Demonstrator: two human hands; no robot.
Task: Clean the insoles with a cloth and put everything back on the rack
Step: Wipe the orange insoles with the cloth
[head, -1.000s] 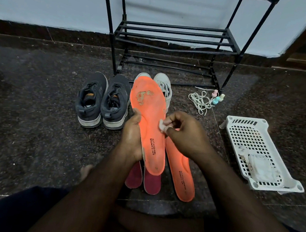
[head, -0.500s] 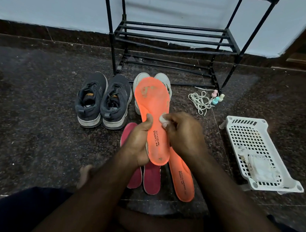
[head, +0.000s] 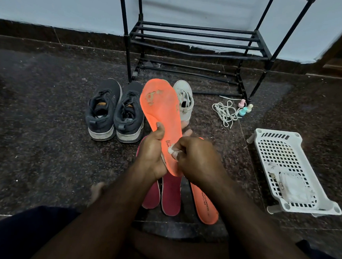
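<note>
A: Where is the orange insole [head: 163,116]?
B: Raised above the floor [head: 45,120], gripped at its heel end by the left hand [head: 151,154], thumb across its face.
A: And the right hand [head: 196,157]?
B: Its fingers pinch a small white cloth [head: 171,149] against the insole's heel.
A: Other insoles?
B: A second orange insole [head: 206,204] and two pink insoles [head: 170,194] lie on the floor, before the rack [head: 192,37].

The dark speckled floor [head: 44,140] carries grey sneakers [head: 114,113], one white shoe [head: 185,104], pink insoles [head: 169,196], an orange insole [head: 205,204], laces [head: 226,113], a white basket [head: 292,170] and the black rack [head: 194,40].
</note>
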